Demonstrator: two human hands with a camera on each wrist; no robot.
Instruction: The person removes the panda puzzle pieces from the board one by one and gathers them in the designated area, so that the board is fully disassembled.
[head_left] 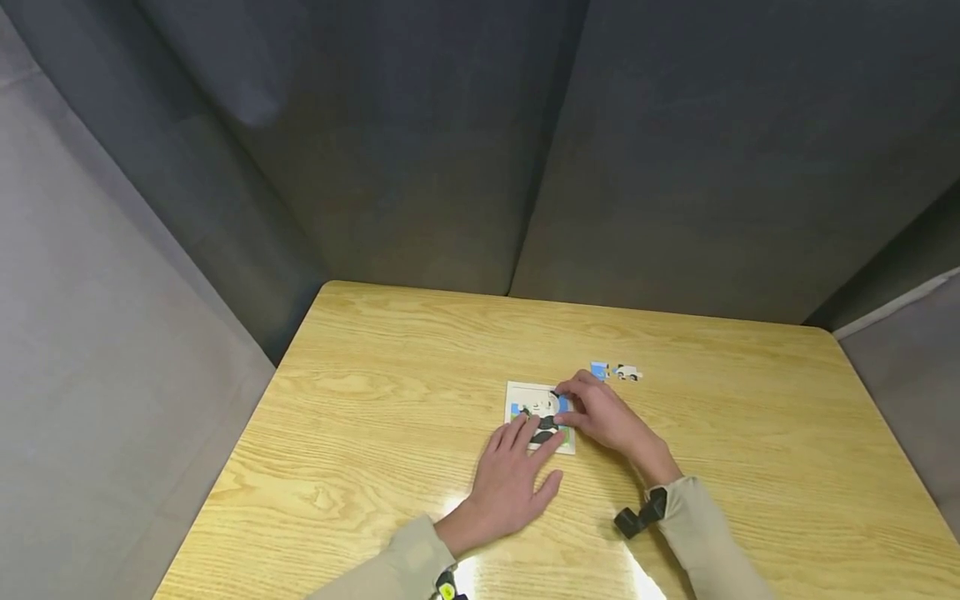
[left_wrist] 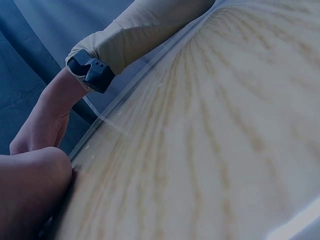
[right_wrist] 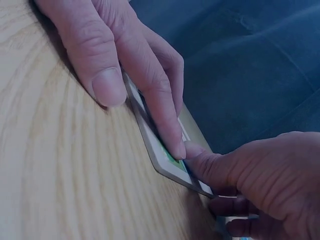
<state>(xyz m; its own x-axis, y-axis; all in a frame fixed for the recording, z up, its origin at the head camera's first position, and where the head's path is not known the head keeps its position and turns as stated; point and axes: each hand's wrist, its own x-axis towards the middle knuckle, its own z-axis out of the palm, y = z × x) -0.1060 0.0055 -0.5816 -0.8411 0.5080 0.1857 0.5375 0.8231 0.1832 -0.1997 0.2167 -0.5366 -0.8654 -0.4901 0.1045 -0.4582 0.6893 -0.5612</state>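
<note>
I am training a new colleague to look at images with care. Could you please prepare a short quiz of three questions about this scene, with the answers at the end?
1. Multiple choice. In the head view, where is the loose white piece, compared with the puzzle board?
A) Below and to the left
B) Above and to the right
C) Directly to the left

2. True or false: the thumb of the left hand lies outside the board's edge.

3. Short answer. Which hand is nearer to the loose white piece?

Key: 1. B. 2. True. 3. The right hand.
</note>
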